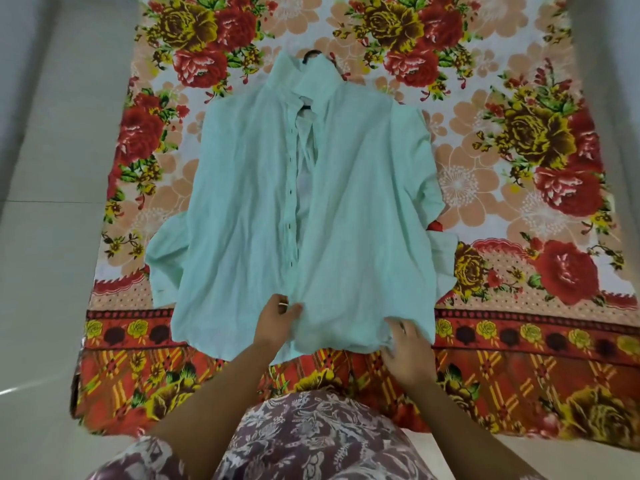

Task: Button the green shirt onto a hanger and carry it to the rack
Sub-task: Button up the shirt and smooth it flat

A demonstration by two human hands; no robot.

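A green shirt (249, 188) on a black hanger (312, 53) lies open-fronted mid-bedsheet (519, 188), its hem toward the near edge pinched in curled fingers of the left hand (278, 320) and right hand (405, 351).

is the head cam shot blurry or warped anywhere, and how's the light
Head view: soft even light, no hard shadows; a glare streak on the floor at left; wide-angle bowing curves the edges of the floral sheet; the green shirt reads clear mid-frame, the right hand slightly smeared, the top right corner blurred.
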